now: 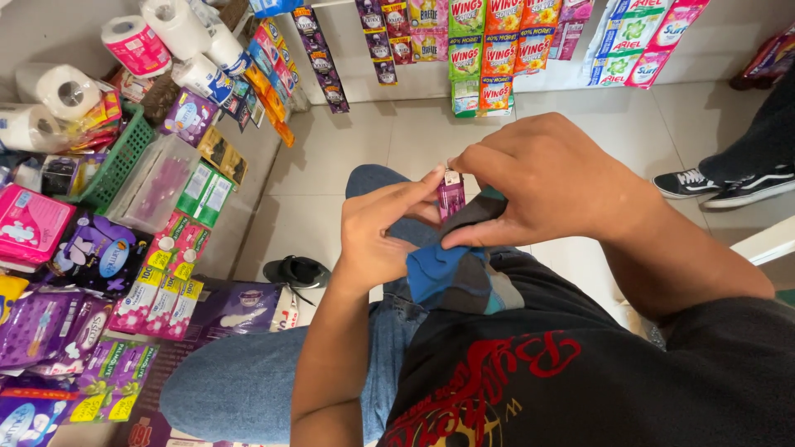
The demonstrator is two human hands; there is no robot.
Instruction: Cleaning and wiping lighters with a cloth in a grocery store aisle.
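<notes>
The person sits with both hands raised over a jeans-clad knee (248,372), working on a small purple packet (450,194) and a blue-and-grey cloth (454,273). The right hand (551,178) is closed, thumb and fingers pinching the cloth against the packet's lower end, probably so the cloth can rub it while the packet stays upright. The left hand (377,232) is partly curled, its thumb and forefinger pressed to the packet's side at about 9 o'clock, steadying it from the opposite direction.

The packet stands between the 2 hands, touching both, its pale top just clear of the right knuckles. The cloth hangs from the packet toward 6 o'clock, draping onto the lap just below the hands.

At 9 to 11 o'clock a crowded shelf (248,186) holds toilet paper rolls (66,89), a green basket (116,161) and boxed and bagged goods. At 12 o'clock, strips of sachets (480,54) hang against the wall. At 3 o'clock another person's black-and-white shoes (729,186) rest on the tiled floor (364,141), well apart from the hands.
</notes>
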